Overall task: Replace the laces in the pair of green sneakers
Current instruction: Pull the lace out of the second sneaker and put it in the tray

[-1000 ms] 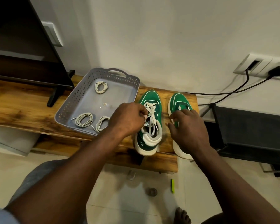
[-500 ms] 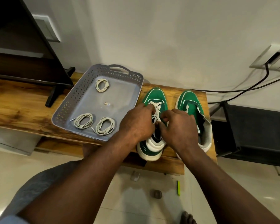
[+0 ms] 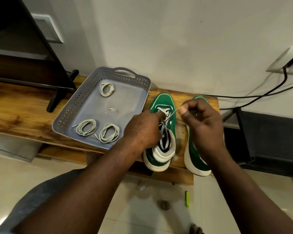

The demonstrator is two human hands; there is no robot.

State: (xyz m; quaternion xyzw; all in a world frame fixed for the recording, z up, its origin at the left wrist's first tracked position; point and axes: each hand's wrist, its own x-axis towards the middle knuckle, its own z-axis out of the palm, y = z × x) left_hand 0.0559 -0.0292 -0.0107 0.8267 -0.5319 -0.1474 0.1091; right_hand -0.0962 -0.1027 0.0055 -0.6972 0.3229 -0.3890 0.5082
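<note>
Two green sneakers with white soles stand side by side on a wooden shelf. The left sneaker (image 3: 161,102) still carries a white lace (image 3: 164,132). My left hand (image 3: 142,130) rests on its laced middle with fingers curled at the lace. My right hand (image 3: 201,119) pinches one lace end (image 3: 173,113) and holds it taut up and to the right. The right sneaker (image 3: 195,159) lies mostly hidden under that hand. Three coiled pale laces lie in a grey tray (image 3: 66,114), one at the back (image 3: 107,89) and two at the front (image 3: 86,127) (image 3: 109,133).
The wooden shelf (image 3: 24,112) runs along a white wall. A dark TV on a stand (image 3: 57,97) sits at the left. Black cables (image 3: 260,97) run from a wall socket to a black frame (image 3: 264,137) on the right. A green marker (image 3: 187,198) lies on the tiled floor.
My right hand left the right sneaker, met my left hand at the left sneaker's lace, and now has pulled a lace end out to the right.
</note>
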